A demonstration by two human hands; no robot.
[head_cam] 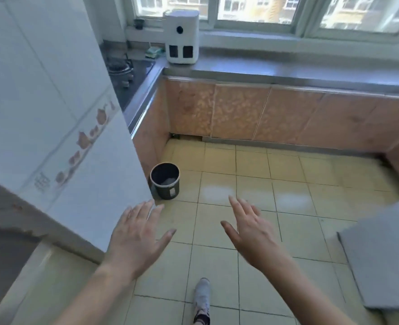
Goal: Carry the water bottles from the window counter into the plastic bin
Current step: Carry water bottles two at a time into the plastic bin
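My left hand (137, 238) and my right hand (250, 233) are both held out in front of me over the tiled floor, palms down, fingers spread, holding nothing. The grey window counter (287, 71) runs along the far wall under the window. No water bottle shows on it, and no plastic bin is in sight apart from a small dark waste bucket (165, 180) on the floor by the cabinet corner.
A white appliance (181, 36) stands on the counter's left end, with a gas hob (126, 69) further left. A tiled white wall corner (65, 137) juts in at left. A grey surface (381, 259) sits at right. My foot (202, 299) is on the floor.
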